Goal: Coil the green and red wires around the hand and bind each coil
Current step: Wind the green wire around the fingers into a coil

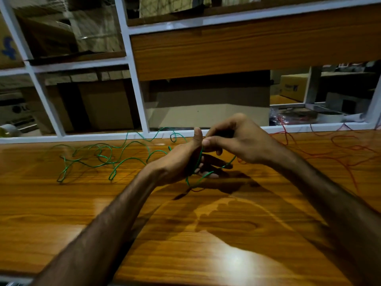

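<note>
The left hand (186,159) is held out over the wooden table (103,203) with its fingers straight and its thumb pointing up, and the green wire (107,159) runs in a loop around it — one strand crosses the palm side, another sags below the fingertips toward the tabletop. The right hand (233,141) meets it from the other side, its thumb and curled fingers pinching the green wire right at the tip of the left thumb.

Away from that pinch, on the left hand's side, the rest of the green wire lies loose on the table in tangled bends and small loops, reaching back to the white frame (136,104) at the table's far edge. On the right hand's side, past the wrist, the red wire (338,149) sprawls over the tabletop in wide slack curves; a short red bit also shows just under the green loop, beneath the hands. Whether it touches the green wire there cannot be told.

Behind the frame stand cardboard boxes (107,106), and beyond the right hand — on a lower shelf — sits a dark reel (296,115), too blurred to make out further.
</note>
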Demonstrator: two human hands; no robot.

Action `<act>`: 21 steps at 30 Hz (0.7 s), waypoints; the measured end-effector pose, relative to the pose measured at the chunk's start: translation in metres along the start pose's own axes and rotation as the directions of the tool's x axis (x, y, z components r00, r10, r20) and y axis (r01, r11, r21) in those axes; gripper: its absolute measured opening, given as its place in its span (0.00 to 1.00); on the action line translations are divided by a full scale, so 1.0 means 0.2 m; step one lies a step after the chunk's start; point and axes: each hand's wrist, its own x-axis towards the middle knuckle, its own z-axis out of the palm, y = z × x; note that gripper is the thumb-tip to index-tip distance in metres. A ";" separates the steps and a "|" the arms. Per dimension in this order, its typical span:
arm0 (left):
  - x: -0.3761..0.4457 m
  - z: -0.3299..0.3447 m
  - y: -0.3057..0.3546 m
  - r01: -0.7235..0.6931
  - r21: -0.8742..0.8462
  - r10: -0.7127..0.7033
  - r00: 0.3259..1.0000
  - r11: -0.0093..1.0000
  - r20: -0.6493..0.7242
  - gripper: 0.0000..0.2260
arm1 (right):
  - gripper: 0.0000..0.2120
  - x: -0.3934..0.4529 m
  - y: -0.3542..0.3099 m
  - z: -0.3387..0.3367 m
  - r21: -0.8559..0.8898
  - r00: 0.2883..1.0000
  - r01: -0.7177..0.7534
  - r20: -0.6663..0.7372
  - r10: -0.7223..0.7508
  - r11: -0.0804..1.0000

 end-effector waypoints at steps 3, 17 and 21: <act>0.00 -0.01 0.00 0.105 -0.108 -0.085 0.981 0.989 0.172 0.47 | 0.08 0.01 0.00 -0.01 -0.083 0.998 0.035 -0.048 -0.039 0.996; -0.04 -0.01 0.02 0.187 0.020 -0.184 0.936 0.982 0.300 0.18 | 0.22 0.05 0.16 0.01 -0.435 0.954 0.181 -0.140 -0.265 0.882; -0.03 -0.03 0.00 0.144 0.064 -0.156 0.952 0.987 0.263 0.20 | 0.23 0.06 0.22 0.00 -0.513 0.940 0.168 -0.173 -0.293 0.842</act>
